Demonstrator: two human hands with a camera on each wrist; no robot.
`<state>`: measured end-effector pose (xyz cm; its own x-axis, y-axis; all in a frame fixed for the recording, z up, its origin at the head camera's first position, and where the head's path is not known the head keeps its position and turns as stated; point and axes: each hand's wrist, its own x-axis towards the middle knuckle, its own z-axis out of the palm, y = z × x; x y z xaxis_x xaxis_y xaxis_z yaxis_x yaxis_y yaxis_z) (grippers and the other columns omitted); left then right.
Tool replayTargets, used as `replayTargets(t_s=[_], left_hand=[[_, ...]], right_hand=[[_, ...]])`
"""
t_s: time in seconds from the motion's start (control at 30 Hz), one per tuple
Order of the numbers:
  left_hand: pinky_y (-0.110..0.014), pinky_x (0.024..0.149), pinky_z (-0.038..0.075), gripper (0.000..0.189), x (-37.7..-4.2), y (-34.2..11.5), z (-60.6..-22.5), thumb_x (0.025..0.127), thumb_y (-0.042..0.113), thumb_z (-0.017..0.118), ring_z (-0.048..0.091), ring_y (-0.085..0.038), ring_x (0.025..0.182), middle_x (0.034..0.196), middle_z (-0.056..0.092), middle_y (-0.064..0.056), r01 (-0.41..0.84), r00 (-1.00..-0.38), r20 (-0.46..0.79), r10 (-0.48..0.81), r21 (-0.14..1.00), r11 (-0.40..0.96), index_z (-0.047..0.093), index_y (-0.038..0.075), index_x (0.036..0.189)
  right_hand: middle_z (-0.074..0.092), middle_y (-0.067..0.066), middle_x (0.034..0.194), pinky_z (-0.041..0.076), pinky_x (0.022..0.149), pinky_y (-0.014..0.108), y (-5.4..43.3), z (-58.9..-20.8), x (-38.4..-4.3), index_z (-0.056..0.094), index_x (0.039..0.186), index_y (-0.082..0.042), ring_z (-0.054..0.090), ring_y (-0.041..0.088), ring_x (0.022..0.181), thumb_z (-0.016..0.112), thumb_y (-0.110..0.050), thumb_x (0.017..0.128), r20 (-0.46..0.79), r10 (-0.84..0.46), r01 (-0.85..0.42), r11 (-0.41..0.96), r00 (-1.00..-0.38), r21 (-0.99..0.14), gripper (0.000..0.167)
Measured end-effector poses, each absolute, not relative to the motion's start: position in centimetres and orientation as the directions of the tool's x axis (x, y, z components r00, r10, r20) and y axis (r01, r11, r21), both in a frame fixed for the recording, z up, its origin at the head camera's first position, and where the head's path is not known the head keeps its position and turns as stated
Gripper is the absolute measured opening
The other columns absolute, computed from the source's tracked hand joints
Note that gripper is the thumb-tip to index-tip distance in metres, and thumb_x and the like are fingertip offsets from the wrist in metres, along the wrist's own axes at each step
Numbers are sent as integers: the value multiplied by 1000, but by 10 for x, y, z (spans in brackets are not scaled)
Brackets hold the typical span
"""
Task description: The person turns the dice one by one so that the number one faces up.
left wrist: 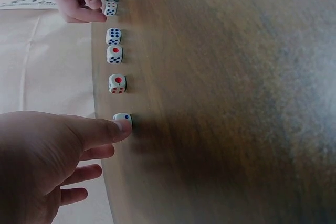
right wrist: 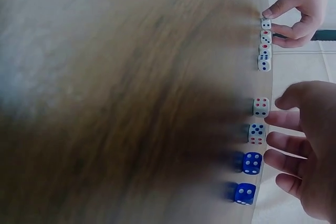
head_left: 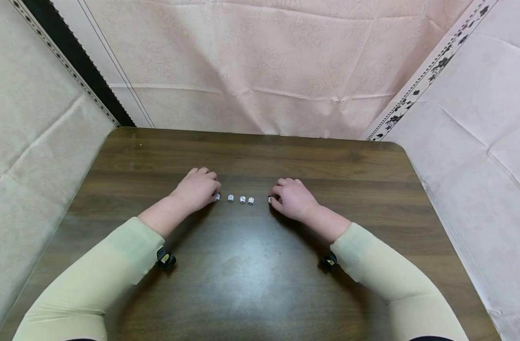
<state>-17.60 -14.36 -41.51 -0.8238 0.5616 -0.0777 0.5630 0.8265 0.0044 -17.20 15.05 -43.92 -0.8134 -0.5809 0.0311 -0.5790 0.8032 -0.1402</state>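
A row of small dice runs across the table. At its left end, my left hand (head_left: 196, 190) pinches a white die (left wrist: 123, 118), the thumb covering part of it. Three more white dice, among them one with a red pip (left wrist: 117, 83), sit between the hands. My right hand (head_left: 293, 199) is by the right part of the row, its fingers spread and loosely bent. Nearest its thumb and forefinger is a white die (right wrist: 261, 107); whether they touch it I cannot tell. Beyond lie another white die (right wrist: 256, 134) and two blue dice (right wrist: 252, 163), mostly hidden by the hand in the head view.
The dice stand on a dark brown wooden table (head_left: 243, 274) with rounded far corners. Pale cloth (head_left: 260, 66) hangs behind the table, and white cloth (head_left: 469, 118) flanks it. Each wrist bears a small black camera (head_left: 165, 258).
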Motion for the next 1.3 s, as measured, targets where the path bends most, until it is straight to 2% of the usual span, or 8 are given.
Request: replayTargets(t_s=[0.23, 0.73, 1.03, 1.3], left_hand=[[-45, 89, 42, 7, -177, -144, -418, 87, 20, 78, 54, -29, 102, 99, 65, -5, 564, -823, -72, 563, 5, 826, 75, 15, 89], [-48, 92, 41, 8, -175, -146, -418, 87, 22, 77, 55, -30, 105, 102, 65, -7, 563, -824, -63, 562, 14, 827, 73, 15, 90], [-49, 95, 41, 14, -174, -147, -416, 88, 24, 76, 55, -31, 106, 102, 65, -7, 547, -834, -83, 546, 15, 837, 74, 13, 97], [-52, 100, 38, 21, -175, -151, -415, 90, 30, 73, 55, -30, 110, 105, 65, -5, 543, -832, -86, 548, 82, 836, 70, 15, 104]], right_hand=[[61, -1, 95, 44, 86, 42, 153, -438, -170, 73, 99, -16, 57, 20, 89, 65, -29, 94, 18, -594, -590, 795, -804, -141, 16], [62, 0, 95, 45, 84, 43, 153, -441, -170, 73, 98, -15, 58, 21, 89, 67, -26, 94, 58, -607, -608, 782, -793, -139, 14], [62, 0, 98, 44, 88, 44, 155, -441, -169, 73, 101, -16, 58, 22, 94, 67, -29, 93, 74, -606, -610, 780, -792, -137, 16], [63, 1, 104, 43, 91, 44, 160, -441, -167, 72, 105, -16, 58, 23, 100, 66, -32, 93, 79, -595, -599, 783, -800, -167, 21]])
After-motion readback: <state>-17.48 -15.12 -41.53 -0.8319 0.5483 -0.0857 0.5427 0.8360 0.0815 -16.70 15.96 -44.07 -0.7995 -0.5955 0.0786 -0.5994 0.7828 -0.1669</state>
